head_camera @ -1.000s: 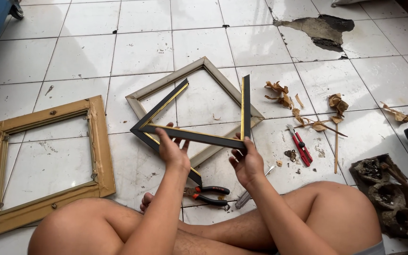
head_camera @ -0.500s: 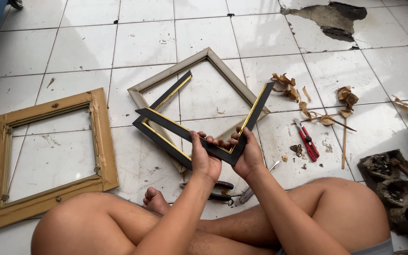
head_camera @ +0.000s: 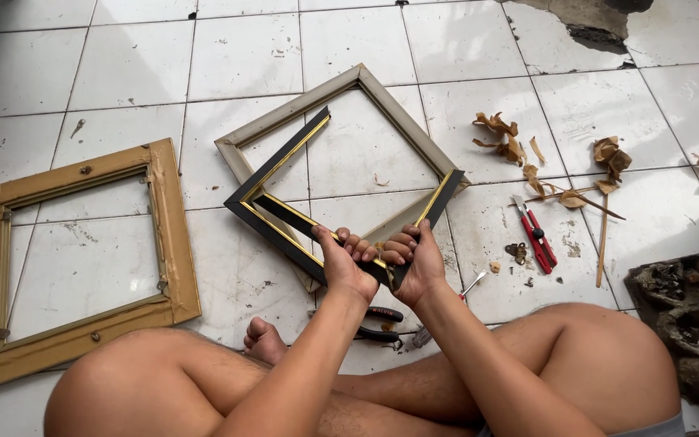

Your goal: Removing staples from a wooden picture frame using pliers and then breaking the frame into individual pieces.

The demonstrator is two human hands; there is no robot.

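I sit cross-legged on a white tiled floor. Both hands grip a black picture frame with gold inner trim (head_camera: 278, 166) at its near corner, held tilted above the floor. My left hand (head_camera: 341, 263) clasps the left side of that corner. My right hand (head_camera: 416, 259) clasps the right side, fingers curled over the moulding. The black frame's top side looks open. Beneath it a pale grey-beige frame (head_camera: 402, 121) lies flat on the tiles.
A brown wooden frame (head_camera: 167, 235) lies at the left. Black-handled pliers (head_camera: 378, 322) and a screwdriver (head_camera: 463, 290) rest by my legs. A red utility knife (head_camera: 535, 235), torn brown paper scraps (head_camera: 503, 137) and a stick lie right. A dark rough lump (head_camera: 685, 316) sits far right.
The black frame has swung flatter and lower. My hands have come together at its near corner, where a second ago they held a loose black strip across it.
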